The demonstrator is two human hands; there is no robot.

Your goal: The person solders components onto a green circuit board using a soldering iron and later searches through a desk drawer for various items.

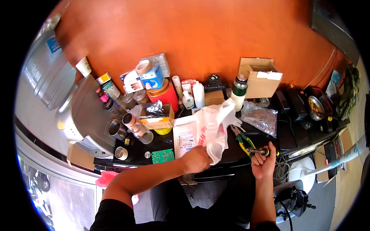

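My left hand (197, 158) grips the lower part of a crumpled white plastic bag (212, 131) with red print, lying partly over a white labelled parcel (185, 134). My right hand (264, 161), palm up, has its fingers around a yellow-and-black handled tool (264, 152) with a metal shaft. Green-and-yellow pliers (243, 141) are just left of that hand, crossing the tool's shaft; I cannot tell whether they rest on the desk. A green circuit board (162, 156) lies left of the parcel at the black desk's front edge.
Jars (143, 136), cups (121, 153), boxes and bottles crowd the left and back, beside a grey dispenser (86, 115). A green-and-cream flask (239, 92), a cardboard box (262, 84) and a clear bag (260, 117) are behind right. Black devices (293, 104) and cables fill the right end.
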